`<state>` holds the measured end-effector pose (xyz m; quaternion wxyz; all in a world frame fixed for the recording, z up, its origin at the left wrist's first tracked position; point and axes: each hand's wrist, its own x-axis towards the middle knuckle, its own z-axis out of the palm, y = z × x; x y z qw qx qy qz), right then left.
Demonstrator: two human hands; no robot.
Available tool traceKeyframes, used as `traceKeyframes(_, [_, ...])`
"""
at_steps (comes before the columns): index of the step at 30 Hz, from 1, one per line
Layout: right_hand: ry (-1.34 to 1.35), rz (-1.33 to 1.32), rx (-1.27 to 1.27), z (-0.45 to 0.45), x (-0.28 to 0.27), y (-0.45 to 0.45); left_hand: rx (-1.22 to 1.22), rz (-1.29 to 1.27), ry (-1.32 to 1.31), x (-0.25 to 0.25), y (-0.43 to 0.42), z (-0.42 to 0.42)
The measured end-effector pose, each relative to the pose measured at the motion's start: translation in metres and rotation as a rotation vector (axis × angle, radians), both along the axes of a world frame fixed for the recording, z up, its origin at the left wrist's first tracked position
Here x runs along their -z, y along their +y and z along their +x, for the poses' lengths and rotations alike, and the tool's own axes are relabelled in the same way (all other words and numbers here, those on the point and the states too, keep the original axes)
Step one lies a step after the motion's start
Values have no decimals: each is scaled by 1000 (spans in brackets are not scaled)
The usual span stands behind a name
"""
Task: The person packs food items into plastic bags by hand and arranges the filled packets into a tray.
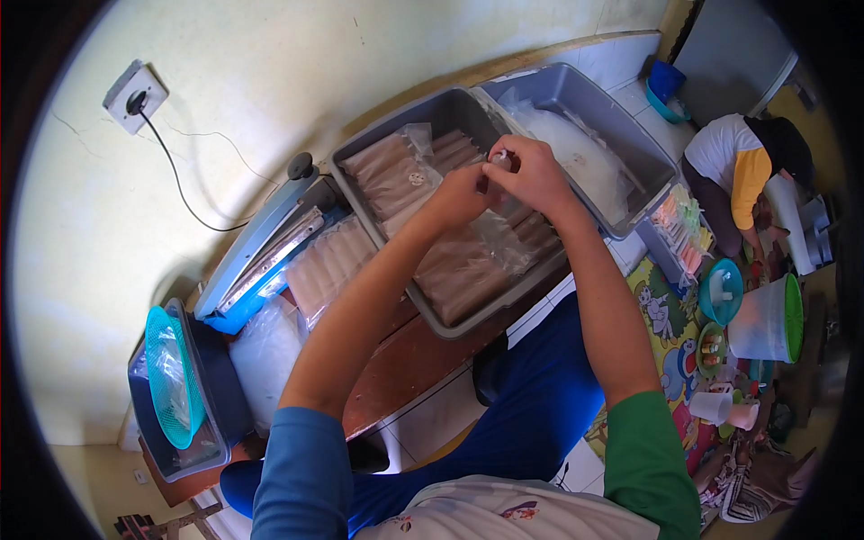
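Note:
My left hand (463, 193) and my right hand (537, 176) are together above a grey tub (441, 329). Both have their fingers closed around a small bunched piece of clear plastic (501, 159); whether it belongs to a bag or a single tube is hidden. Beneath my hands, long brown filled plastic tubes (463, 279) lie side by side in the tub. Some are inside clear bags, and a loose clear bag end (508, 255) spreads over the lower ones. Another bagged bundle of brown tubes (391, 166) fills the tub's upper left.
A second grey tub (650, 165) holds clear plastic bags. To the left are a blue bag sealer (256, 243), a bagged tube pack (331, 261) and a teal basket (168, 378). At right, another person (742, 171) bends near a box of colourful packets (681, 229) and a clear bucket (758, 318).

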<state>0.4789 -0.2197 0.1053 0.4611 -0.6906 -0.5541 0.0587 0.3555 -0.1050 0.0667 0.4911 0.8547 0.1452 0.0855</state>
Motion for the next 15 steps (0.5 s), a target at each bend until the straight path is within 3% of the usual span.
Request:
traceKeyframes(2, [17, 93, -29, -9, -5, 0, -4, -254, -172, -5, 0, -17])
traceKeyframes(5, [182, 171, -44, -26, -10, -2, -95, -144, -227, -25, -8, -57])
traceKeyframes(11, [351, 149, -170, -74, -22, -8, -214, -182, -166, -46, -19, -153])
traceKeyframes(15, [401, 31, -391, -118, -16, -2, -274, -292, -285, -21, -16, -217])
